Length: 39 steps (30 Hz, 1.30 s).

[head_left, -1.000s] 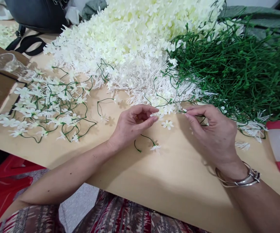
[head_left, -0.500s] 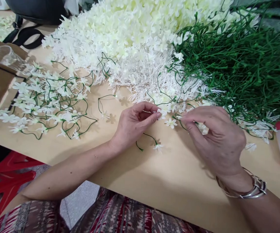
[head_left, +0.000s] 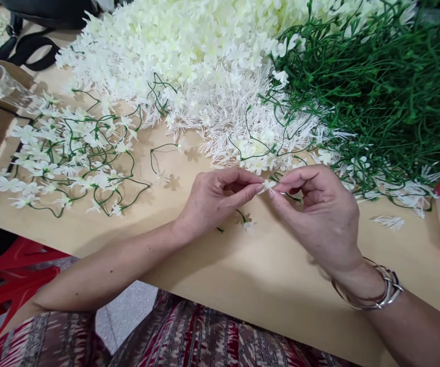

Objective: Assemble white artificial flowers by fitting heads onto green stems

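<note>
Leaning over at the far left is a clear plastic cup [head_left: 8,86], mouth toward the upper left. Next comes a messy spread of white flowers on green stems [head_left: 78,153], flat on the worktop [head_left: 243,300] with the stems curling every which way. To its right, on bare worktop, there's one bent stem [head_left: 152,159] with small white blooms at its ends.

Then the left hand [head_left: 220,196]: thumb and index pinched together on the left edge of a little white flower [head_left: 268,185]. That flower is up between the two sets of fingertips, just in front of the big white petal pile [head_left: 189,56]. It looks edge-on, long axis running roughly left to right — a thin white bit points right, at the right thumb. Can't tell which way the petals face.

The right hand [head_left: 319,214] has thumb and forefinger pinching the flower's right end. A green stem curves right behind those fingers — can't tell if it's gripped too. Metal bangles [head_left: 380,298] on that wrist, and a heap of green stems [head_left: 388,92] up beyond it.
</note>
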Tool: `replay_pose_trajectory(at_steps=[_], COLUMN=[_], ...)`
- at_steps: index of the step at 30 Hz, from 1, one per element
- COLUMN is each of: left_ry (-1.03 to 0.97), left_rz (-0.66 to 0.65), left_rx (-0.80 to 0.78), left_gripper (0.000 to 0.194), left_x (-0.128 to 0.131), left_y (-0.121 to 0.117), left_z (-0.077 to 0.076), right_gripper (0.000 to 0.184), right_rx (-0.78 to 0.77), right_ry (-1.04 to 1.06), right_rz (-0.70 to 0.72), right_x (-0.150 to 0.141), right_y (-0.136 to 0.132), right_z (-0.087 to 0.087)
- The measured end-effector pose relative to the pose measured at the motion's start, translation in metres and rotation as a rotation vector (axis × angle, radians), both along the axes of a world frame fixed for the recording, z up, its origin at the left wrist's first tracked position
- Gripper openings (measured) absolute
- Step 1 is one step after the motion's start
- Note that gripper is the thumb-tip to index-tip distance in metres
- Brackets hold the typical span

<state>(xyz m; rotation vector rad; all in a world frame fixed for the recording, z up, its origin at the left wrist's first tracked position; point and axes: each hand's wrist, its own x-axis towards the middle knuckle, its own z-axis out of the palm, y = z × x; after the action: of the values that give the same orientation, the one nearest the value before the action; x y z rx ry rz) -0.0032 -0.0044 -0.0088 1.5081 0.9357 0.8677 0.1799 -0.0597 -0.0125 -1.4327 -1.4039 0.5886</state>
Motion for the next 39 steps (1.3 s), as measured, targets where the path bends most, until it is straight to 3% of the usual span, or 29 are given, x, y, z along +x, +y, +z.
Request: replay_pose_trajectory(at_steps=[7, 13, 24, 28, 34, 39], left_ry=[-0.004, 0.126, 0.184, 0.145, 0.120, 0.242], left_rz=[-0.017, -0.013, -0.051, -0.024, -0.041, -0.052], left_rx=[0.004, 0.319, 0.657, 0.667, 0.571, 0.716], left_gripper=[0.018, 0.008, 0.008, 0.015, 0.006, 0.004], left_x=[0.001, 0.001, 0.002, 0.002, 0.001, 0.001], left_y=[0.002, -0.008, -0.001, -0.001, -0.002, 0.000], left_z=[-0.002, 0.001, 0.000, -0.002, 0.000, -0.002], right_gripper=[0.021, 0.021, 0.027, 0.029, 0.031, 0.030], right_rx=[0.052, 0.053, -0.018, -0.061, -0.039, -0.079], right_ry=[0.008, 0.001, 0.162, 0.207, 0.196, 0.218], right_rz=[-0.038, -0.076, 0.001, 0.010, -0.005, 0.012], right_x=[-0.006, -0.007, 0.001, 0.003, 0.005, 0.003], right_y=[-0.002, -0.004, 0.003, 0.002, 0.002, 0.001], right_z=[0.002, 0.002, 0.000, 0.002, 0.003, 0.004])
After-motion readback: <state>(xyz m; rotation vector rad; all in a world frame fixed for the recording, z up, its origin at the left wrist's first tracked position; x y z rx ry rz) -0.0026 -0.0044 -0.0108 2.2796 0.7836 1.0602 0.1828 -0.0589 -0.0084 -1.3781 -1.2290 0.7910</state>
